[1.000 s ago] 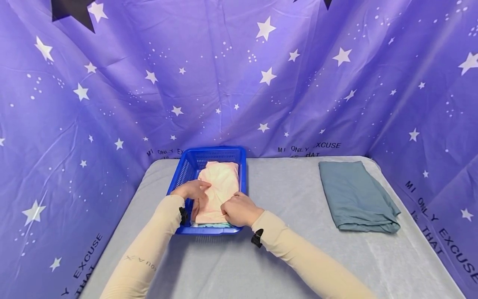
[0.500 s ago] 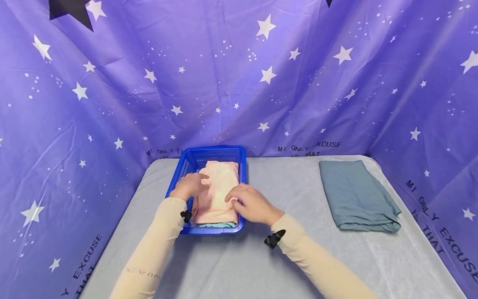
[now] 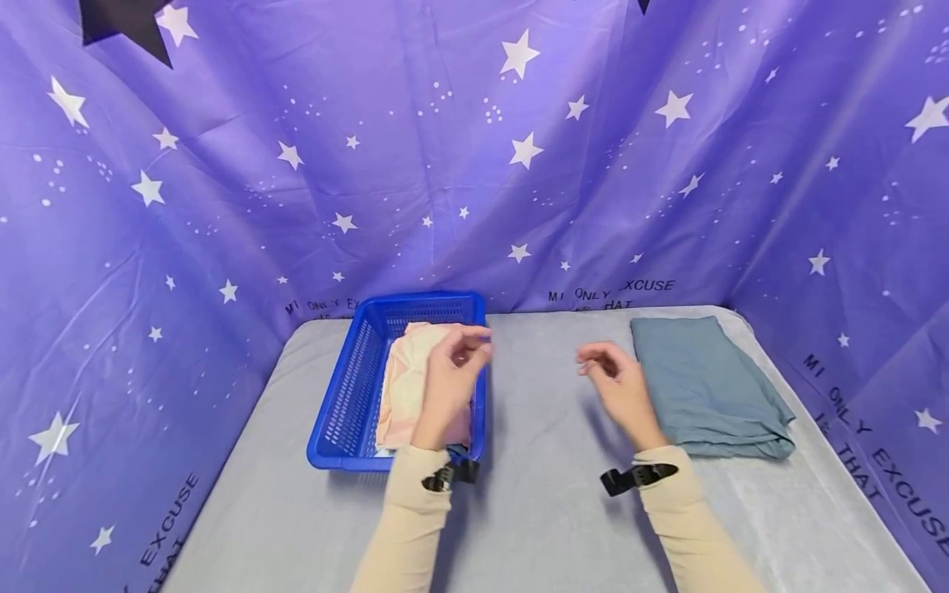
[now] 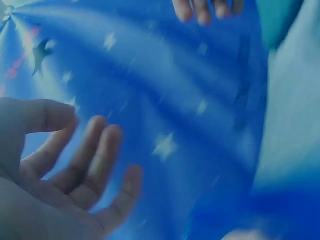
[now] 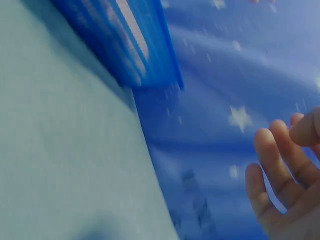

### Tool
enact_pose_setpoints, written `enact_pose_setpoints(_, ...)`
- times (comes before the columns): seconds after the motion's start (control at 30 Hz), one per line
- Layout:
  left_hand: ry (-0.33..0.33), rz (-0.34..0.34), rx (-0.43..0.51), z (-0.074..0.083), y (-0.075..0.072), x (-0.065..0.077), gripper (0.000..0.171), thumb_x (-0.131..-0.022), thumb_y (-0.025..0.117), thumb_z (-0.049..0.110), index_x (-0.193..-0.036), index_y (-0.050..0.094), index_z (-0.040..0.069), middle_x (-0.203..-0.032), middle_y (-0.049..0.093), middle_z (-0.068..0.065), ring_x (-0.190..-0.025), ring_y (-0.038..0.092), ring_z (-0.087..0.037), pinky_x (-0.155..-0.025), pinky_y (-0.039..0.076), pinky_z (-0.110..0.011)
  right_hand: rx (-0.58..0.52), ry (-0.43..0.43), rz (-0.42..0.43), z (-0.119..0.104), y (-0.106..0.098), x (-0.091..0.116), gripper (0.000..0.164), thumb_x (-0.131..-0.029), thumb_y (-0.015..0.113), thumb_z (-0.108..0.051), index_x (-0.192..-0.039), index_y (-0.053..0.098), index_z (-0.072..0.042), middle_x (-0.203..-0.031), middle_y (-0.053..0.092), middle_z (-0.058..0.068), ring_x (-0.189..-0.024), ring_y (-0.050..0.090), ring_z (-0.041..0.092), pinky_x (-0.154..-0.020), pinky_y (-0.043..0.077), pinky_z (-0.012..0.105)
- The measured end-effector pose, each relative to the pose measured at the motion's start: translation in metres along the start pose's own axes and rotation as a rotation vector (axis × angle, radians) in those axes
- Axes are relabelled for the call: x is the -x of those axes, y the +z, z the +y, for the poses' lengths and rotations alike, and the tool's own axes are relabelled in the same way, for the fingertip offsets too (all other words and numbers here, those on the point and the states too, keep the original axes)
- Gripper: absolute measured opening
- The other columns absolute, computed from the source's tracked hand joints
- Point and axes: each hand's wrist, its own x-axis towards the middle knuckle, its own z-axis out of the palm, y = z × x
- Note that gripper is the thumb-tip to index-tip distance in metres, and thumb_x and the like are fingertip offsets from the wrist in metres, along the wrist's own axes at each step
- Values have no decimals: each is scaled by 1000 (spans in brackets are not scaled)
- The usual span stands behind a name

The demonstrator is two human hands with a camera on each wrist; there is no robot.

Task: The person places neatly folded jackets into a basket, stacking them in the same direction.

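Note:
My left hand (image 3: 451, 375) is raised over the right side of the blue basket (image 3: 344, 403), fingers loosely bent and holding nothing. Folded pink cloth (image 3: 404, 387) lies inside the basket, partly hidden behind that hand and wrist. To the right, my right hand (image 3: 619, 387) hovers above the table, beside the left edge of the folded grey-green cloth (image 3: 712, 387). Its fingers are relaxed and hold nothing. The left wrist view shows the left hand (image 4: 75, 175) with spread, slightly bent fingers. In the right wrist view, the right hand (image 5: 285, 175) looks much the same.
A pale grey cover (image 3: 534, 511) spreads over the table under the basket and cloth. Purple curtain (image 3: 445, 165) with white stars hangs behind and along both sides, right up to the table's edges.
Both hands have let go of the pink cloth and moved right. The left now hangs over the basket's right side; the right has come near the grey-green cloth, which stays put.

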Motion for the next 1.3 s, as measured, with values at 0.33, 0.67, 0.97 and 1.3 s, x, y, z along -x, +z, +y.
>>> enact_pose_setpoints(0.33,-340,-27,581,-40,120,34,31,-88,62,-6,-118,59,-13,-82,71,4,-73,69,-11,-73,60,-28,47,276,406,28,-83,9,25,-92,54,11,-115,62,11,-84,67,-20,-72,62,-5,-68,48,8)
enact_pose_setpoints(0.67,-675,129,499,-59,213,58,24,-80,71,0,-103,68,5,-80,74,-5,-64,65,-12,-64,59,-31,537,488,370,36,-146,18,42,-93,60,-11,-134,62,-5,-115,63,-3,-90,55,-2,-76,41,18)
enact_pose_setpoints(0.97,-755,96,455,-58,253,63,28,-82,69,-4,-108,66,4,-82,71,-3,-68,62,-16,-68,59,-34,810,499,194,52,-188,29,62,-92,59,-20,-143,44,10,-142,34,48,-125,29,68,-101,26,71)
enact_pose_setpoints(1.3,-794,-86,418,-53,265,60,48,-83,75,8,-129,63,18,-91,66,-2,-77,62,-17,-84,60,-50,817,664,111,70,-218,30,84,-97,57,-34,-154,19,14,-143,29,52,-130,32,68,-105,31,71)
